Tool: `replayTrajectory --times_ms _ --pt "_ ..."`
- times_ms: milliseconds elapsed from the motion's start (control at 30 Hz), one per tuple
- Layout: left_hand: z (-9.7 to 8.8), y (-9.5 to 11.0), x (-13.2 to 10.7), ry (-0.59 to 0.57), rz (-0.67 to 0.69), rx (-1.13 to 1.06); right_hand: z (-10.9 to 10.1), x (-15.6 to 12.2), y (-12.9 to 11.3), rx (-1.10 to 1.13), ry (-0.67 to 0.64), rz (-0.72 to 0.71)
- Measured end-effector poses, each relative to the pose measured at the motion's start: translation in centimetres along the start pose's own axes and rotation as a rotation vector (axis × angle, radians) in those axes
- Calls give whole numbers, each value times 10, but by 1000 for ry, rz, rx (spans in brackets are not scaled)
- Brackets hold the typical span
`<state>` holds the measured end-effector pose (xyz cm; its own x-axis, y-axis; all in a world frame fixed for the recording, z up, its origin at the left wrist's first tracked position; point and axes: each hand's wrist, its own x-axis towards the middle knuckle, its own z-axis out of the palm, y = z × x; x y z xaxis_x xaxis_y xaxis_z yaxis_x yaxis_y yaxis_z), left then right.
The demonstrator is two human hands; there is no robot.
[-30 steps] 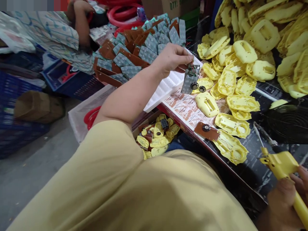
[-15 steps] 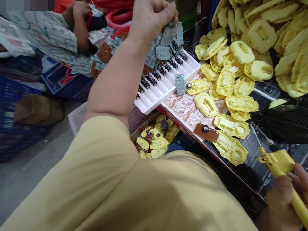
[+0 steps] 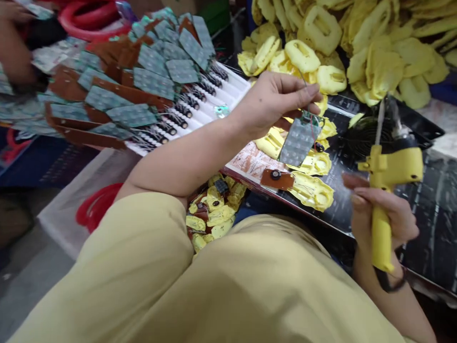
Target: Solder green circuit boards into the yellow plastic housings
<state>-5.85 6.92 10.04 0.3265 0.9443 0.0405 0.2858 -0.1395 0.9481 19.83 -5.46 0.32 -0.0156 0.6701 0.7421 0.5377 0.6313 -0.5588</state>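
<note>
My left hand (image 3: 276, 102) pinches the wires of a grey-green circuit board (image 3: 298, 143), which hangs tilted over yellow plastic shell halves. A red wire shows beside the board. In my right hand (image 3: 398, 214) is a yellow soldering gun (image 3: 398, 166), its handle gripped and its metal tip pointing away from me. Below the hanging board, a brown circuit board (image 3: 269, 179) with a round black part lies against an open yellow shell half (image 3: 314, 193). Wires inside that shell are too small to trace.
A white foam tray (image 3: 235, 83) at left carries rows of black wired parts and piled circuit boards (image 3: 153, 81). Yellow shells (image 3: 385, 62) are heaped at the back right, near a black coil (image 3: 360, 136). A box of shells (image 3: 219, 216) stands by my lap. Another person's arm (image 3: 16, 52) is far left.
My left hand has moved right from the board pile, carrying a circuit board over the shells. The soldering gun has been raised more upright in my right hand. My view has shifted.
</note>
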Motion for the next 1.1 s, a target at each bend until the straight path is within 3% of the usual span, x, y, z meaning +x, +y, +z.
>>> replayTrajectory --times_ms 100,233,467,600,700,833,1000,1100 --pt "30 -2 -2 -100 98 107 15 9 -1 86 -25 -16" --pt "54 -12 -7 -163 170 176 23 4 0 95 29 69" --pt "72 -16 -19 -196 -25 -156 15 4 -4 146 124 -77" --pt "74 -11 -21 -339 -81 -193 12 15 -12 68 198 -186" --pt "73 -7 -20 -477 -54 -178 11 20 -14 82 170 -121" --pt "71 2 -22 -555 -14 -150 12 22 -14 132 153 -50" --pt "58 7 -24 -504 126 141 12 23 -15 114 154 -36" --pt "49 -8 -16 -397 302 426 5 20 -6 25 185 -79"
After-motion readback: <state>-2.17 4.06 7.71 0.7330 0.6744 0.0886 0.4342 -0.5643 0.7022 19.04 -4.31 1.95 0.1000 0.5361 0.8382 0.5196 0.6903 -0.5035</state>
